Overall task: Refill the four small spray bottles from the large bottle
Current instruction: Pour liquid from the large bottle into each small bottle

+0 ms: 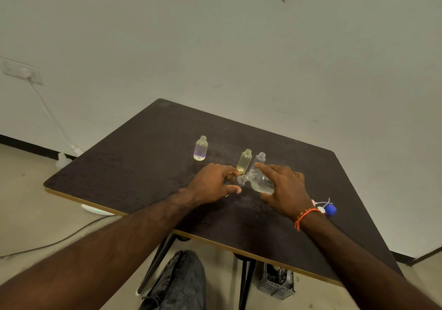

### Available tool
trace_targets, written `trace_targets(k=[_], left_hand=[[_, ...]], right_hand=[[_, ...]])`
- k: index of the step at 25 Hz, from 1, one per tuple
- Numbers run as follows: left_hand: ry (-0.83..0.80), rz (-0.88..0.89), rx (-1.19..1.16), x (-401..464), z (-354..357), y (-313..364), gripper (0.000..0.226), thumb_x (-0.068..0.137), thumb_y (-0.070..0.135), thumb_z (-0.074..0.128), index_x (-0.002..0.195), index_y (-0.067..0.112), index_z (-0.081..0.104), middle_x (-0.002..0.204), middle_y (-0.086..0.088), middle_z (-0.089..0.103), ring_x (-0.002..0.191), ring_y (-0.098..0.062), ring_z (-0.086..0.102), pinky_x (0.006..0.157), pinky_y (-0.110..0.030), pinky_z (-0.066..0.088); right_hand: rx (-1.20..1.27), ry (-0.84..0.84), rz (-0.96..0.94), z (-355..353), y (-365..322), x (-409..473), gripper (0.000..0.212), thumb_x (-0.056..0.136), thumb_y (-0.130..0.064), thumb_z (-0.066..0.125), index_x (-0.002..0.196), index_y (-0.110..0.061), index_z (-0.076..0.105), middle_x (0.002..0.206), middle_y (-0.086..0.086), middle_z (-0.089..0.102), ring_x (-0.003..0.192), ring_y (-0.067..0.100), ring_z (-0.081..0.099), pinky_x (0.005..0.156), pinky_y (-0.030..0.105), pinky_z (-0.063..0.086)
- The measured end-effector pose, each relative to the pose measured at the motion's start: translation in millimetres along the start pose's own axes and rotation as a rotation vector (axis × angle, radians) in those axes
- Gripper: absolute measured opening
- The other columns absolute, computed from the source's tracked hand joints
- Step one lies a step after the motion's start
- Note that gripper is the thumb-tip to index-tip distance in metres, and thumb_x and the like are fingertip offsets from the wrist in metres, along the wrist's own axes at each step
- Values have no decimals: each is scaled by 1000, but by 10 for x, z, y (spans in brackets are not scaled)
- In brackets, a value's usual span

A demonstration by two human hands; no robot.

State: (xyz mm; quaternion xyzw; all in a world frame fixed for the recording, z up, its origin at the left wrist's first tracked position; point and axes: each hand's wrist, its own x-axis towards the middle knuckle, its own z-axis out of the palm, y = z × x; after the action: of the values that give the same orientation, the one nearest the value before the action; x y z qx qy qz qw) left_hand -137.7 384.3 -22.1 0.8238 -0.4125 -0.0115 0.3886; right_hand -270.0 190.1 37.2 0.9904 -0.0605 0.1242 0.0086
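My left hand [211,184] grips a small clear bottle [241,181]; only its open neck shows past my fingers. My right hand [284,190] holds the large clear bottle [262,183] tilted to the left, its mouth against the small bottle's mouth. Liquid sits in the large bottle's lower side. Three other small bottles stand uncapped on the dark table [143,166]: one with a purple tint [200,149] at the back left, a yellow one [244,161] and a clear one [260,158] just behind my hands.
A blue cap [331,209] and white spray tops [321,205] with thin tubes lie at the table's right edge behind my right wrist. Under the table are a grey basket [275,283] and my knee in jeans [181,283]. A cable [47,111] runs down the left wall.
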Motion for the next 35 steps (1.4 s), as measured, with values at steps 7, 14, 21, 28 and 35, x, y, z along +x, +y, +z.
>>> trace_targets(k=[7,14,21,28,35], left_hand=[[5,20,21,11,10,9,56,85,46,83,133,22,68,123,2,76,110,-8,71,94,-24,53],[18,35,17,-5,11,17,55,86,44,82,134,21,68,120,3,77,108,-9,71,99,-33,57],[20,40,26,-8,9,15,54,87,45,81,134,22,68,121,2,76,108,-9,71,96,-28,56],[17,34,33,0,24,8,56,87,46,80,136,23,66,124,1,75,111,-11,71,99,-32,56],[32,45,41,0,28,-2,56,87,46,80,136,23,66,123,1,76,109,-10,71,96,-29,56]], right_hand=[[-34,-2,-14,-22,10,15,81,82,-41,72,152,-39,32,148,-8,47,132,21,41,104,46,29],[-56,-4,-26,-13,29,28,83,81,-41,74,152,-39,31,148,-9,47,132,21,41,104,47,29],[-56,10,-26,3,30,36,82,82,-42,74,152,-40,32,147,-8,49,131,21,42,102,47,30],[-69,17,-36,-17,33,33,82,81,-41,73,152,-39,32,147,-8,48,132,21,41,101,46,29],[-80,18,-34,-16,29,46,82,81,-42,73,152,-40,32,147,-9,48,131,20,41,102,46,28]])
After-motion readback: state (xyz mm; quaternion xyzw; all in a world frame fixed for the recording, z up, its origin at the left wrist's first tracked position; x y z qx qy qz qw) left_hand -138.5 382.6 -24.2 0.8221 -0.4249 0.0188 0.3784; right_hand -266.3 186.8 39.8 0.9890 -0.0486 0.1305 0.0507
